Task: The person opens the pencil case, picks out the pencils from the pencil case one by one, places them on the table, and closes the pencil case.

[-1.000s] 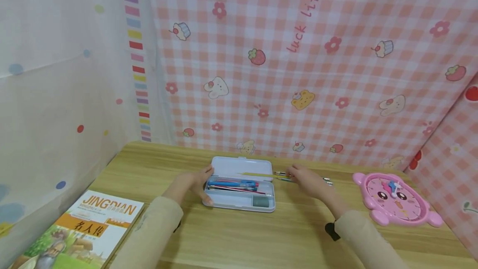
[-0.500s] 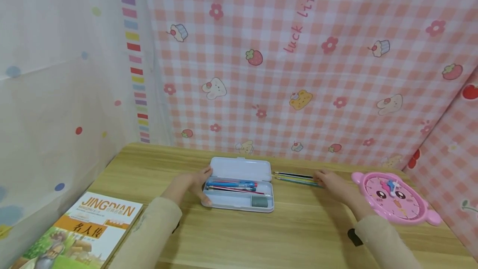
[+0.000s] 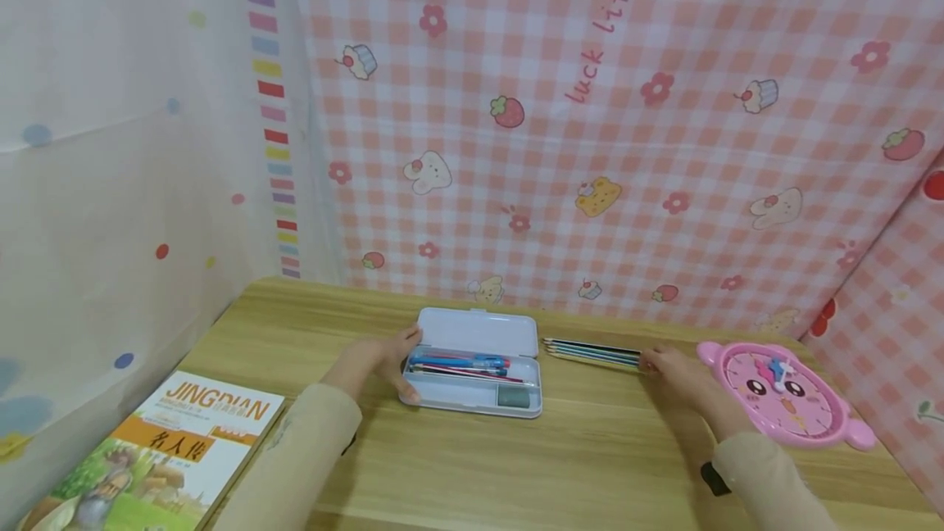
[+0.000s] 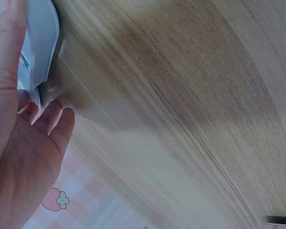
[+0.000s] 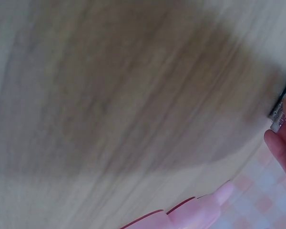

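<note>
An open white pencil case (image 3: 453, 396) lies near the back middle of the table, its lid tipped back. Blue pens (image 3: 460, 360), thin sticks and a grey-green block (image 3: 514, 396) are inside. My left hand (image 3: 382, 363) grips the case's left end, thumb at the front and fingers behind; the left wrist view shows the fingers bent at its corner. To the right, several pencils (image 3: 590, 353) lie side by side, points toward the case. My right hand (image 3: 678, 375) pinches at their right ends, where thumb and finger (image 5: 281, 148) meet a metallic pencil end (image 5: 276, 121).
A pink bear-shaped clock (image 3: 789, 400) lies just right of my right hand. A book (image 3: 192, 433) rests at the table's left front. A checked pink cloth (image 3: 553, 146) hangs along the back edge.
My right hand has carried a yellow pencil away from over the case to the other pencils, and has moved right to their ends. The left hand stays on the case.
</note>
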### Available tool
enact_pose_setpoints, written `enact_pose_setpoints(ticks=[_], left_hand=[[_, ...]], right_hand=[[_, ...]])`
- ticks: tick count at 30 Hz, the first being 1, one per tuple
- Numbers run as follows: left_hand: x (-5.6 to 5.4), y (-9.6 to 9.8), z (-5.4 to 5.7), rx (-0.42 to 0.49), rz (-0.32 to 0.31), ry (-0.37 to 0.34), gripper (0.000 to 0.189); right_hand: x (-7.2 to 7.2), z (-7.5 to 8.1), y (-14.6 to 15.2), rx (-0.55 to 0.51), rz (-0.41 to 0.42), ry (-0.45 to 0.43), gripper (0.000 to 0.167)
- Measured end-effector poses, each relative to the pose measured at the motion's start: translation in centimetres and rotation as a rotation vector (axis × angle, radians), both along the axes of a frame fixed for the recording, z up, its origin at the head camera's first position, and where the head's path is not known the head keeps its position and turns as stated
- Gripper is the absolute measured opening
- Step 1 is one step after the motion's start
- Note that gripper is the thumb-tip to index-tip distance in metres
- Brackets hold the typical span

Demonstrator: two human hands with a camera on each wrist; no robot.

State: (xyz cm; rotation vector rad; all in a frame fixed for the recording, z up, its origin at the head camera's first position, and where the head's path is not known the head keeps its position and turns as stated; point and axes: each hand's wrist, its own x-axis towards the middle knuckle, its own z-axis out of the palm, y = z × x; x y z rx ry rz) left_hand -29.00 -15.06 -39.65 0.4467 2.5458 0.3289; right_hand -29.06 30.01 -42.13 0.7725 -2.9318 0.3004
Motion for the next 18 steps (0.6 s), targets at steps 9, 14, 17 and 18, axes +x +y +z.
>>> enact_pose_setpoints(ticks=[9,14,17,18], left_hand=[[0.06,0.13,0.36,-0.016,-0.019,-0.003,0.109],[0.16,0.16,0.48,-0.018,-0.015,-0.003,0.109],[0.22,0.12,0.45,-0.024,-0.008,-0.006,0.11],[0.23,0.09,0.4,-0.027,-0.006,-0.007,0.11]], right_hand=[[-0.19,-0.28,-0.01,0.057,-0.046,0.002,0.011],[-0.29,-0.11,-0.22,0.047,-0.078,0.016,0.009],[-0.33,0.05,-0.53,0.031,-0.098,0.013,0.008],[-0.34,0.1,-0.67,0.024,-0.105,0.009,0.008]])
